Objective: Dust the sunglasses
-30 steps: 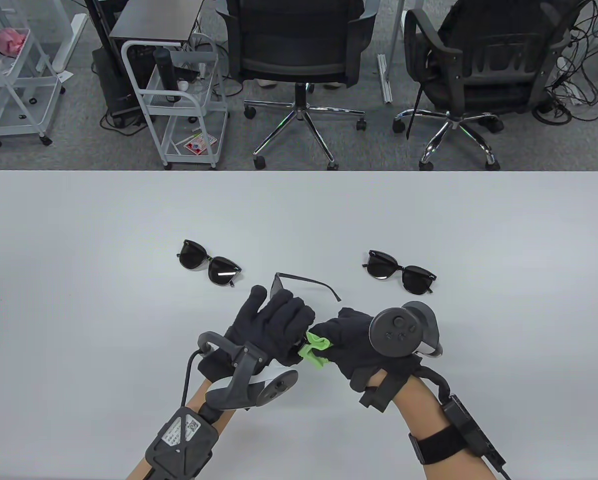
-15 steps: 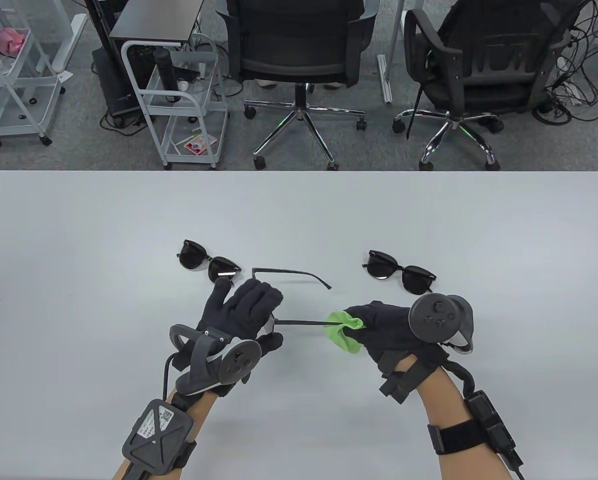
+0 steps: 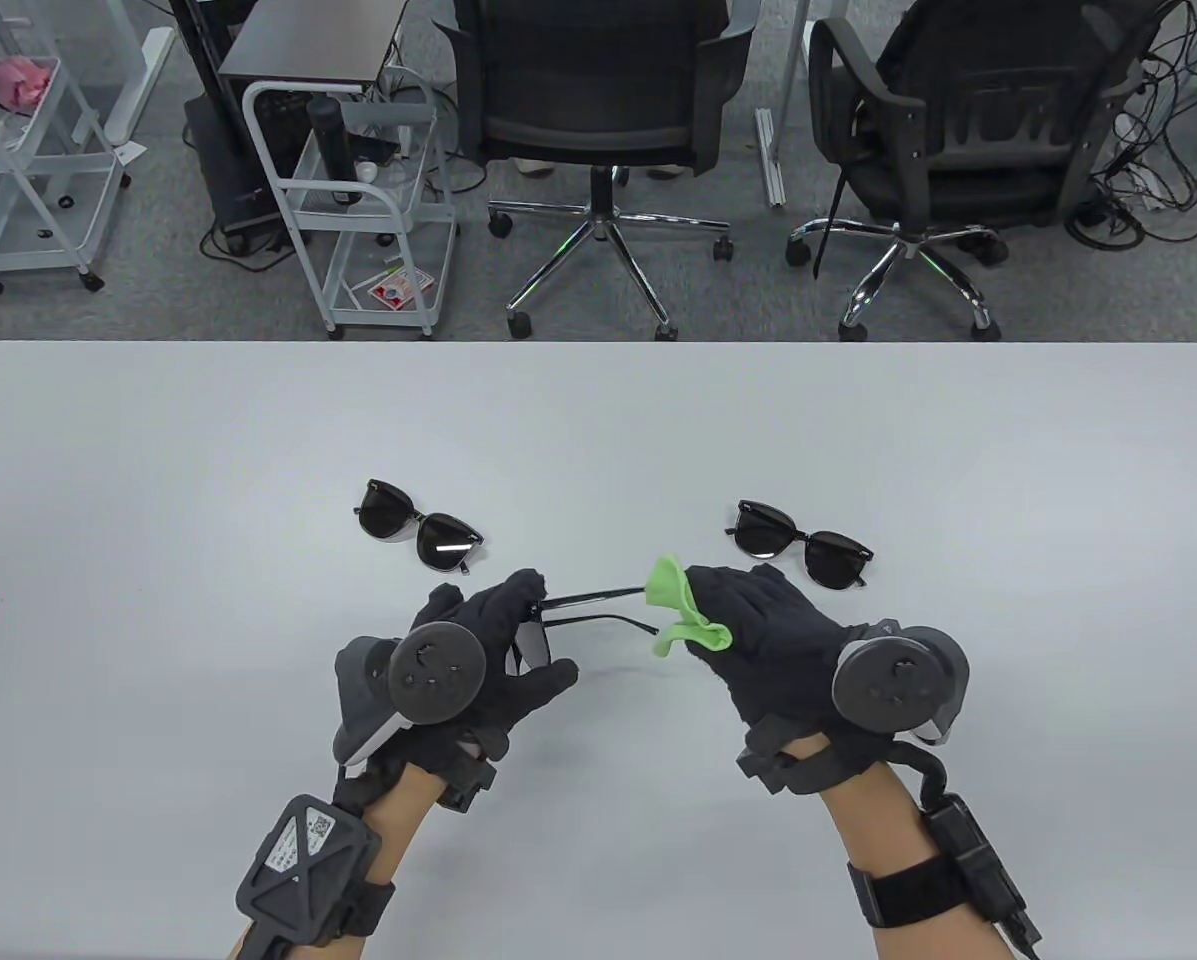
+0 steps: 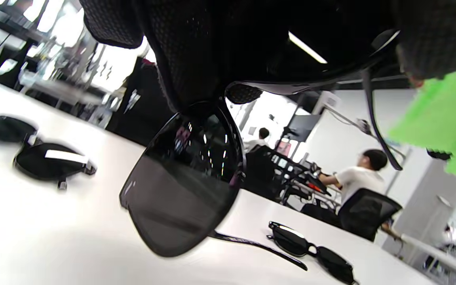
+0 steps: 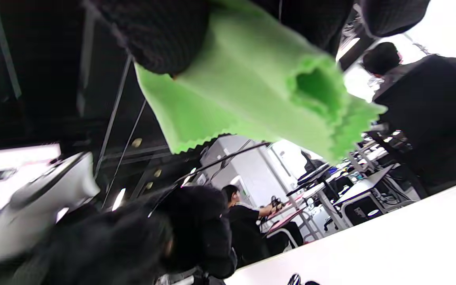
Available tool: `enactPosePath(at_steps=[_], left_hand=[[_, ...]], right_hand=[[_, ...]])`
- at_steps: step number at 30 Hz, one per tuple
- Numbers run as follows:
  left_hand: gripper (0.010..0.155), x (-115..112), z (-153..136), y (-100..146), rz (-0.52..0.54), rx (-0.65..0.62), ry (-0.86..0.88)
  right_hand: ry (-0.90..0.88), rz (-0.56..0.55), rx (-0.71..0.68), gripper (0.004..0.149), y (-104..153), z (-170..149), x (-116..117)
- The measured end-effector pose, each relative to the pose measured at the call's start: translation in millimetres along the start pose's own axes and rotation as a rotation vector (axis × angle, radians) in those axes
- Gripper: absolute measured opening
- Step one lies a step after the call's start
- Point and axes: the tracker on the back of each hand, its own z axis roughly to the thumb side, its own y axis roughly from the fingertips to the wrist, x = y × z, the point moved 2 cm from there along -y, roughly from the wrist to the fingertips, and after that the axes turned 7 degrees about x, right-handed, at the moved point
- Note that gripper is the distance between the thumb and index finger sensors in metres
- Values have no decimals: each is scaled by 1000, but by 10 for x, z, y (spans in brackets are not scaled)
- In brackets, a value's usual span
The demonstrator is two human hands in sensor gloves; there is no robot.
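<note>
My left hand (image 3: 518, 630) grips an unfolded pair of black sunglasses (image 3: 535, 645) by the front frame, just above the table. In the left wrist view one dark lens (image 4: 184, 190) hangs below my fingers. Both temple arms (image 3: 598, 600) point right. My right hand (image 3: 718, 600) pinches a green cloth (image 3: 680, 608) around the far arm's end. The same cloth (image 5: 251, 91) fills the top of the right wrist view and shows at the right edge (image 4: 445, 118) of the left wrist view.
Two more folded pairs of sunglasses lie on the white table (image 3: 158, 500): one to the left (image 3: 420, 537) (image 4: 50, 160), one to the right (image 3: 803, 545) (image 4: 315, 253). Office chairs (image 3: 598, 120) and a white cart (image 3: 358, 200) stand beyond the far edge.
The right hand drew the cloth rightward along the near temple arm, then moved up to the far arm's end. The left hand turned over and shifted left, turning the glasses with it.
</note>
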Motion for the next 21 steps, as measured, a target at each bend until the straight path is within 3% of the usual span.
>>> enactPosePath(at_steps=[4,10,16,21], left_hand=[[97,-78,-189,-38,-123,136,170],[98,-208,-279,-60,-252,196,285],[98,-250,-266,-56,-281,200,342],[98,-229,-297,-61,-261,213,401]], right_hand=[[165,68,-77,50,0,194,205],[438,140,-130,48,14,302,623],[644,120,-230,48,7,461,765],[678,286,-307,48,86,522,965]])
